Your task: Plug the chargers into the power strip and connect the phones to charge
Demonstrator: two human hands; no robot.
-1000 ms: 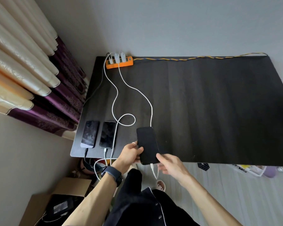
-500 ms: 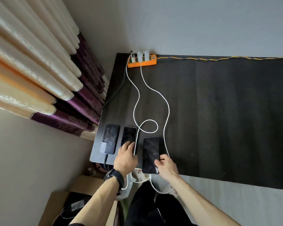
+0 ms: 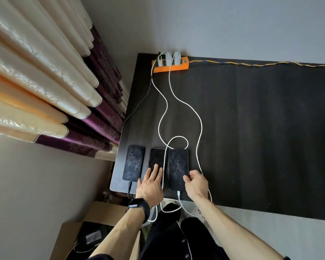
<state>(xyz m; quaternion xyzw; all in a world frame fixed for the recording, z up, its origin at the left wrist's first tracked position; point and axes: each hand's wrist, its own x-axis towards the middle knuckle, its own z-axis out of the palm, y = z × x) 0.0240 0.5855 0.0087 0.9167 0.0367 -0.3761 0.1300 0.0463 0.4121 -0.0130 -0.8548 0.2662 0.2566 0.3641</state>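
In the head view, the third phone (image 3: 178, 168), lifted a second ago, now lies flat at lower centre. Its long axis points toward the orange power strip (image 3: 170, 67) at upper centre, parallel to the middle phone (image 3: 156, 158). The left hand (image 3: 151, 184) rests straight-fingered on the middle phone. The right hand (image 3: 196, 182), the nearer one, pinches the third phone's right edge. The table (image 3: 251, 128) ends just below both hands, with bare surface to the right.

My left hand (image 3: 152, 185) flat and palm down, fingers straight and a little spread, my right hand (image 3: 196, 183) near it with fingers curled (thumb pinching the edge of the right phone (image 3: 177, 166)), both forearms bare, reaching forward side by side
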